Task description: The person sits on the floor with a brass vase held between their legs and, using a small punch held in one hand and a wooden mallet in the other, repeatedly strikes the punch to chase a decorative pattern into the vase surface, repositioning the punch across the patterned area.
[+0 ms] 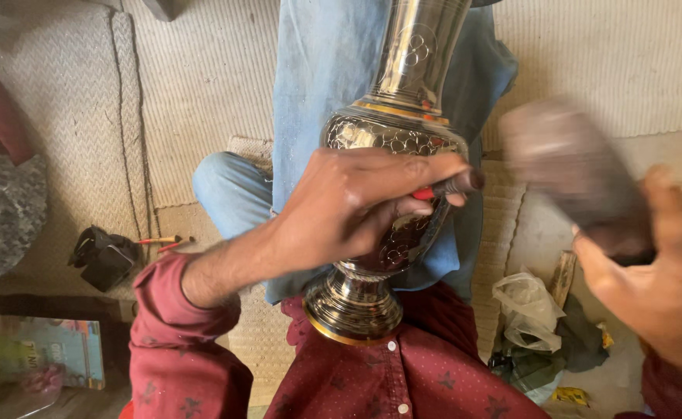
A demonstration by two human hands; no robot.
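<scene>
Two hands are at work on one vase. The left hand (356, 206) is closed around a thin chisel (453, 186) with a red band, its tip lying against the belly of the vase (391, 155), just beyond the fingertips. The right hand (659, 279) grips a blurred mallet (569, 174), its dark head raised beside the chisel's free end and not touching it. The vase lies tilted across the person's lap, foot against the maroon shirt (403, 380), neck pointing away over the blue jeans (317, 70).

By the look of it, this is the chasing step: the tool is set on the patterned band and the mallet is mid-swing. The next move would call for a short, square tap on the chisel's end while the left hand keeps the tip from skating on the polished metal.

Further out from the left hand lie two red-tipped tools (162, 242) and one black cloth (104, 256) on the mat (201, 93). Below the right hand sits one crumpled bag (527, 306).
</scene>
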